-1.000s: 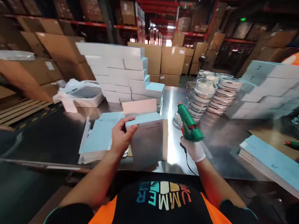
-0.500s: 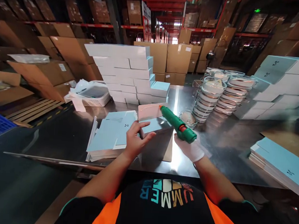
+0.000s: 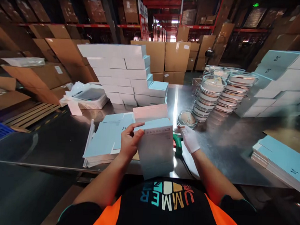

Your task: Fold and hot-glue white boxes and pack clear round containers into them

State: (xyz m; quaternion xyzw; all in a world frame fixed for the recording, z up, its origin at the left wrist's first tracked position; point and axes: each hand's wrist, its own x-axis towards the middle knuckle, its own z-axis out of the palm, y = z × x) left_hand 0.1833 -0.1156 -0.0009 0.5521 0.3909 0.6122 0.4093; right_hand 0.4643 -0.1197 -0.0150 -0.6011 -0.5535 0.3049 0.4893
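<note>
Pinched in my bare left hand [image 3: 128, 141], the pale blue box [image 3: 155, 148] stands upright at the near edge of the steel table [image 3: 227, 145], its flap open above. Just right of the box, my gloved right hand [image 3: 189, 138] rests open-fingered over the green glue gun [image 3: 178, 144] lying on the table, touching it without clasping.

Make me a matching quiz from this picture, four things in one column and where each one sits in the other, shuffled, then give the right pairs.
Things:
1. half-folded box
2. glue gun
3. flat blue box blanks
4. stacked round clear tubs

Places:
A. far side of the table, right of centre
B. on the table under the gloved right hand
C. held up by the bare left hand
D. piled on the table left of that hand

Pairs: 1-C, 2-B, 3-D, 4-A
</note>
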